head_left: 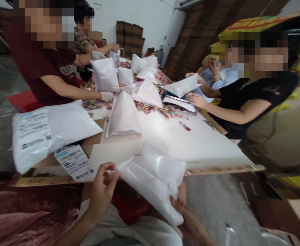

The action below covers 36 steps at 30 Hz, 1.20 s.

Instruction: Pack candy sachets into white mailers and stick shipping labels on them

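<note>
A plump white plastic mailing bag [152, 177] is held over the near edge of the table, tilted down to the right. My left hand [105, 182] has its fingers curled, with thumb and fingertips pinching the bag's left corner. Lower down, my right hand [179, 201] grips the bag's right end, thumb on the near side and fingers partly hidden behind. A sheet of printed shipping labels [75, 163] lies left of my left hand, and a filled bag with a label on it [57, 130] rests beyond that sheet. Another filled white bag [124, 118] stands just ahead.
Small colourful packets [184, 126] are strewn over the white table [170, 143], among more filled bags [150, 92]. A co-worker's gloved hand [106, 96] reaches in from the left. Across on the right, a co-worker's hand [196, 99] holds a bag over a flat device [177, 100].
</note>
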Available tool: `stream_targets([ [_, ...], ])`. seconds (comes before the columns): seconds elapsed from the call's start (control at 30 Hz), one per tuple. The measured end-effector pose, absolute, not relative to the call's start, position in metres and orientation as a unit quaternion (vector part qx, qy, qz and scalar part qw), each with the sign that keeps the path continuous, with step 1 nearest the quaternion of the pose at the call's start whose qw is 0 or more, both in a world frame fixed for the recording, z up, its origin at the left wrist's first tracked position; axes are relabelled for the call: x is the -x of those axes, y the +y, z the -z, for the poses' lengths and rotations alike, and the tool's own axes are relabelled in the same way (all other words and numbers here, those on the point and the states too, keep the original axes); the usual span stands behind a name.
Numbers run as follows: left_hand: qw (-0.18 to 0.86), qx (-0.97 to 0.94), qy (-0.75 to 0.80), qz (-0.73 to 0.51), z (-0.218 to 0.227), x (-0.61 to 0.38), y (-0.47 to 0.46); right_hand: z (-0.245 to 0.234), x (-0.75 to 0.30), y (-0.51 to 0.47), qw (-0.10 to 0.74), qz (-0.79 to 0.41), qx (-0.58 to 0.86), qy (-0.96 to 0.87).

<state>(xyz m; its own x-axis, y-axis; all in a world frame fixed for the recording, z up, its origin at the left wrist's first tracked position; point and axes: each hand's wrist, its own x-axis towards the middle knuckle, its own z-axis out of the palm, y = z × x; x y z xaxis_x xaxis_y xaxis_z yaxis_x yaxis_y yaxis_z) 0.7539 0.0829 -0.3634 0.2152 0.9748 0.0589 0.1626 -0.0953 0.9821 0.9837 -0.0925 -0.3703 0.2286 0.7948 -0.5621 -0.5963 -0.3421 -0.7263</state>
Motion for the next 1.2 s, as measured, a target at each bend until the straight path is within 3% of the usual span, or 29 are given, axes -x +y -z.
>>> stream_targets([
  [0.13, 0.263, -0.594, 0.488, -0.584, 0.352, -0.72, 0.078, 0.383, -0.934, -0.053, 0.662, -0.564, 0.493, -0.013],
  [0.2, 0.232, -0.509, 0.567, -0.604, 0.355, -0.699, 0.091, 0.384, -0.905, -0.035, 0.661, -0.574, 0.483, -0.011],
  [0.27, 0.298, -0.436, 0.614, -0.587, 0.359, -0.681, 0.108, 0.382, -0.879, -0.022, 0.623, -0.624, 0.47, -0.048],
  [0.37, 0.437, -0.405, 0.588, -0.547, 0.363, -0.666, 0.124, 0.368, -0.853, -0.012, 0.489, -0.737, 0.428, -0.183],
  [0.43, 0.466, -0.415, 0.573, -0.532, 0.361, -0.663, 0.119, 0.351, -0.846, -0.003, 0.425, -0.75, 0.425, -0.277],
  [0.63, 0.473, -0.483, 0.559, -0.48, 0.363, -0.659, 0.063, 0.299, -0.843, 0.047, 0.496, -0.388, 0.56, -0.538],
  [0.73, 0.486, -0.501, 0.542, -0.468, 0.369, -0.651, 0.055, 0.297, -0.836, 0.06, 0.462, -0.323, 0.522, -0.64],
  [0.9, 0.614, -0.402, 0.516, -0.442, 0.36, -0.648, 0.081, 0.319, -0.818, 0.055, 0.414, -0.181, 0.47, -0.759],
  [1.03, 0.645, -0.323, 0.544, -0.428, 0.348, -0.655, 0.107, 0.311, -0.823, 0.043, 0.402, -0.116, 0.465, -0.78],
  [1.2, 0.641, -0.118, 0.573, -0.496, 0.347, -0.659, 0.121, 0.256, -0.854, 0.039, 0.443, -0.191, 0.448, -0.753],
])
